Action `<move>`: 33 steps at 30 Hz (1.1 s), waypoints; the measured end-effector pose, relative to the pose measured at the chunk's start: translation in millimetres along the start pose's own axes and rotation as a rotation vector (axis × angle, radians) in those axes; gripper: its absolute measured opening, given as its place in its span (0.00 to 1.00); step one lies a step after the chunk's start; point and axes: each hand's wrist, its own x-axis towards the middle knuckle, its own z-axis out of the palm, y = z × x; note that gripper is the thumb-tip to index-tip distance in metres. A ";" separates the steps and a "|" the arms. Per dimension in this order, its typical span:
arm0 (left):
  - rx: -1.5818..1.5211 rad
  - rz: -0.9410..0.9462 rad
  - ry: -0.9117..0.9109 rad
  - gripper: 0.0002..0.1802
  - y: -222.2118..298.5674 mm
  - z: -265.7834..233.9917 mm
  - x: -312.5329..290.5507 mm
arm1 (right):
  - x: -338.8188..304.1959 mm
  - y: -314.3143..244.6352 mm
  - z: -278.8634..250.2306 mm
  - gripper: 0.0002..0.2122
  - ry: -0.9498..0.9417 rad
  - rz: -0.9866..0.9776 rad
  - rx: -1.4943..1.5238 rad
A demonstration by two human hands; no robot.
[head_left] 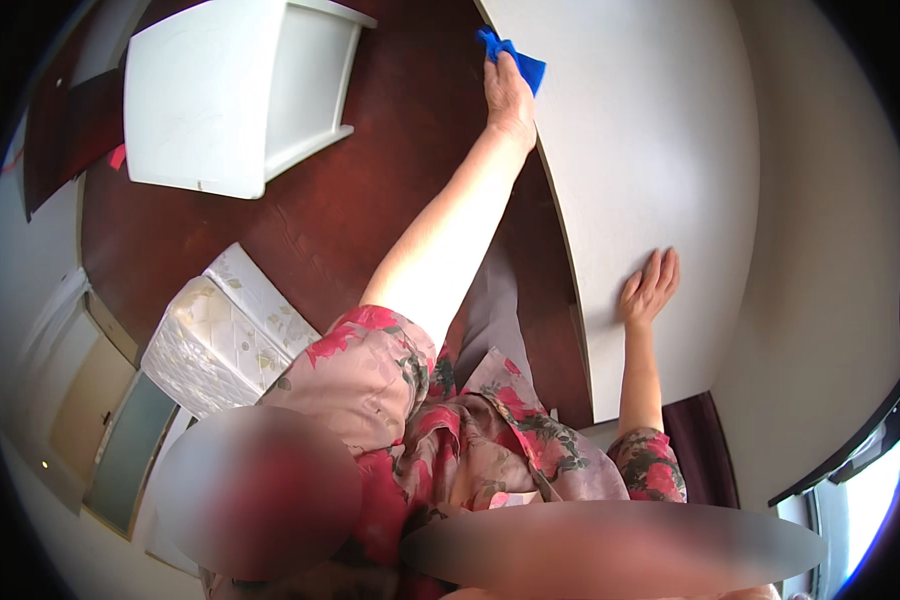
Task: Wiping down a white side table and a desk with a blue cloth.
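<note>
Left hand (510, 95) gripping, arm outstretched; right hand (650, 285) flat (fingers spread).

Daylit interior, fisheye view. A window (870, 490) at the lower right rim is blown out to glare. The tabletop (650, 130) beyond the fingers is evenly lit; soft shadow falls beneath its edge. Straight edges bow toward the dark rim.

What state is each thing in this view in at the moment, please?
Blue cloth: crumpled, pressed on the tabletop's edge by the left hand.
Right hand: flat, fingers spread on the tabletop.
White tabletop: bare apart from hands and cloth.
White cabinet: standing on the dark wood floor.
</note>
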 end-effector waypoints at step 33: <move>0.014 -0.368 0.101 0.35 99.9 24.7 177.7 | 515.7 -224.3 85.4 0.21 0.119 -0.445 0.131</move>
